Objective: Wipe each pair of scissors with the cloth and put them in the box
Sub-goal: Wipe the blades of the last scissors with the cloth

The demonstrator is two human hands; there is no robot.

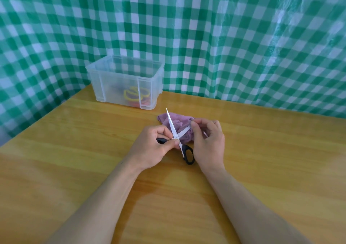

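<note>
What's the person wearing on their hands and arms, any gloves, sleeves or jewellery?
Nothing visible. The left hand and right hand are bare, no gloves or rings; the left forearm and right forearm are bare down to the frame's edge: no sleeves, watch or bracelet.

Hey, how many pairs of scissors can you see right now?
3. A black-handled pair, blades open, held between the left hand and right hand; a yellow-handled pair and a red-handled pair inside the clear box. Its frosted walls may hide more.

Bright, even light. Glare streaks the checked backdrop (292, 19) at upper right; the desk (65, 159) shows soft sheen. Wide-angle distortion bends the frame's edges.
</note>
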